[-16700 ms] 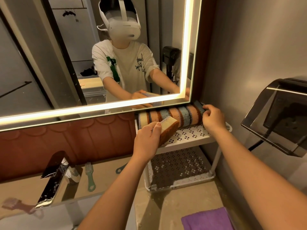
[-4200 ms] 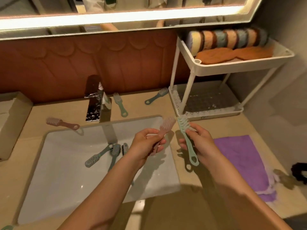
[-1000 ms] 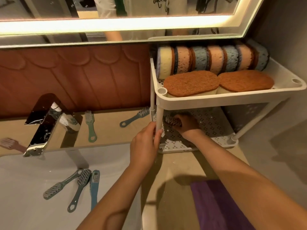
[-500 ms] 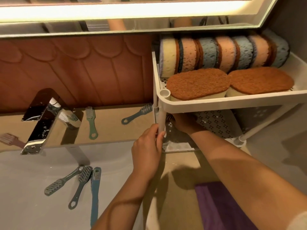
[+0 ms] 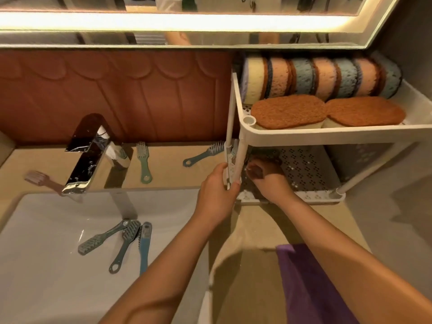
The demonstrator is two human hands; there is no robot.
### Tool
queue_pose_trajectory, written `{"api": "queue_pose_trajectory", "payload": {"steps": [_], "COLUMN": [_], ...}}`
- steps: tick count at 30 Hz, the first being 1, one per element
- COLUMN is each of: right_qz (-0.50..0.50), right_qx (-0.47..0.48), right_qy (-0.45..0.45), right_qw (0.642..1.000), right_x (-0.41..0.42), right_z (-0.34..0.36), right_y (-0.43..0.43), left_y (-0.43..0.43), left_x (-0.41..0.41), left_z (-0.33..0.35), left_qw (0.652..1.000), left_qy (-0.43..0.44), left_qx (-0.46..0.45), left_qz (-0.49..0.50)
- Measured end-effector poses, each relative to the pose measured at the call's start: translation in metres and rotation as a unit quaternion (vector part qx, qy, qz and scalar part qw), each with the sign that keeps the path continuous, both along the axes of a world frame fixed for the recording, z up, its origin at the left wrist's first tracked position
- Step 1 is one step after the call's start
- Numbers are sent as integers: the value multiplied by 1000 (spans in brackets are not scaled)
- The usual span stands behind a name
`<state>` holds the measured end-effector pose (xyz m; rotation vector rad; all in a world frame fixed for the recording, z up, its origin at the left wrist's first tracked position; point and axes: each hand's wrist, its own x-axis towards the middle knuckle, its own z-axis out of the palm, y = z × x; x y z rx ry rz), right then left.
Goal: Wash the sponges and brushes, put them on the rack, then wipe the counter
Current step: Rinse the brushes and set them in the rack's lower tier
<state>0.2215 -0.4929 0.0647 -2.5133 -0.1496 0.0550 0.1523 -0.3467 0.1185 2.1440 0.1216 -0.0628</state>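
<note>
Hands up from the sink [image 5: 46,242] at lower left: left hand [image 5: 217,190] pinches the rack post [image 5: 240,157], right hand [image 5: 268,183] on lower shelf [image 5: 304,169], grip unclear; brushes [image 5: 127,239] remain.

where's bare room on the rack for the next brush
The lower shelf is bare right of the right hand. The top shelf is crowded with sponges, and the left hand grips the front post.

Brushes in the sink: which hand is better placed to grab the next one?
Left, probably. The left hand holds the rack's front post beside the sink, nearest the three brushes; the right hand is tucked under the rack's upper shelf.
</note>
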Motion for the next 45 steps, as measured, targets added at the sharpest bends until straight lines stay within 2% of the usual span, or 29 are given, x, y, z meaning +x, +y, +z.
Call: {"api": "queue_pose_trajectory", "payload": {"steps": [3, 6, 15, 20, 25, 32, 40, 45], "right_qz": [-6, 38, 214, 260, 255, 208, 135, 82], "right_qx": [39, 48, -19, -66, -72, -56, -128, -173], "right_qy": [25, 46, 142, 210, 271, 329, 322, 287], "right_qw": [999, 997, 966, 940, 925, 919, 928, 939], "right_x": [-35, -71, -135, -156, -166, -162, -139, -134], "right_z": [18, 33, 24, 3, -21, -62, -127, -155], "right_y": [5, 23, 111, 170, 227, 300, 363, 379], "left_y": [20, 50, 155, 212, 271, 350, 396, 405], "left_x": [-15, -40, -124, -152, -177, -188, -147, -125], "left_z": [6, 4, -20, -40, -56, -84, -126, -154], "left_qw": [998, 993, 949, 942, 938, 938, 943, 927], "left_qy": [58, 92, 230, 267, 288, 278, 228, 226], "left_qx": [15, 19, 122, 134, 140, 196, 239, 288], "left_qz": [-32, -78, -178, -154, -130, -69, -41, -80]}}
